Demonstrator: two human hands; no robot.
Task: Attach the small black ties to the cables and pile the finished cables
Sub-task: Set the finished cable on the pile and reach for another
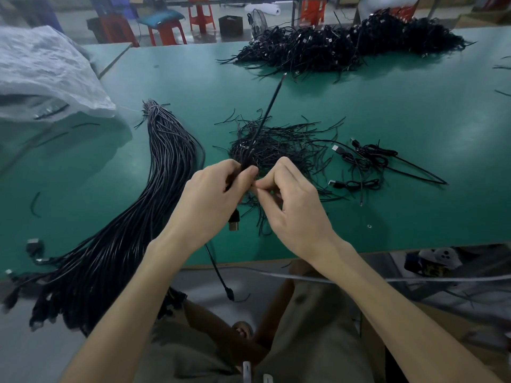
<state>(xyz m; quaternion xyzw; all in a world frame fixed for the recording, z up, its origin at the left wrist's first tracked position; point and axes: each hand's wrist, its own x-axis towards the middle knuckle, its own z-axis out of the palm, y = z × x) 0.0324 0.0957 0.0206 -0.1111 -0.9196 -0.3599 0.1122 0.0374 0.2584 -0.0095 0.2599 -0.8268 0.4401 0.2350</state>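
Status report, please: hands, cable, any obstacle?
Left hand grips cable. Right hand pinches tie at the cable. Tie heap lies beneath, nothing blocking.

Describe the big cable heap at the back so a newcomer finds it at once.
Start at the green table and look to its far edge, right of centre. The cable heap sprawls there, beyond the thin loose ties. Unlike the long straight bundle on the left, its cables lie in small tangled coils.
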